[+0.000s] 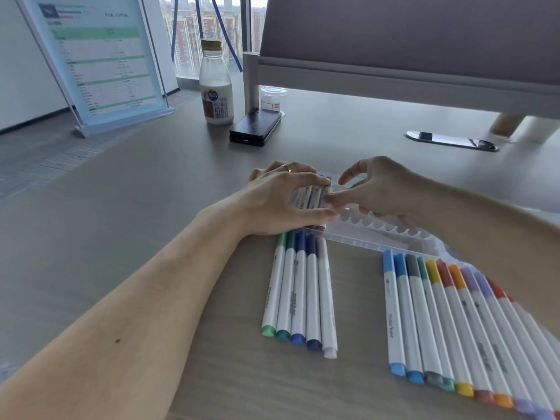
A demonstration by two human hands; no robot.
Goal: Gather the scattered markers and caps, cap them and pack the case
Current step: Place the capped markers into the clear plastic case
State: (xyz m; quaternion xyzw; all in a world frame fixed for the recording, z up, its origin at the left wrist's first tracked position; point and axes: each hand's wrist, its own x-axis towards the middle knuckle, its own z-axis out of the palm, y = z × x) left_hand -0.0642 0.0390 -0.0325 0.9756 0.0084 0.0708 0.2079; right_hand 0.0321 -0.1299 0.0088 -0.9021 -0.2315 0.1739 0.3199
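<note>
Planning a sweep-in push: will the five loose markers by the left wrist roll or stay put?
The five loose markers will probably roll sideways: round barrels on a smooth, flat table. Likely light and stiff, being slim plastic tubes. Glossy barrels may slip in a pinch.

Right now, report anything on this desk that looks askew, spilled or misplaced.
Nothing stands out. The left hand grips a bundle of markers over the clear case, the right hand touches their ends; both loose rows lie tidy, the milk bottle upright.
</note>
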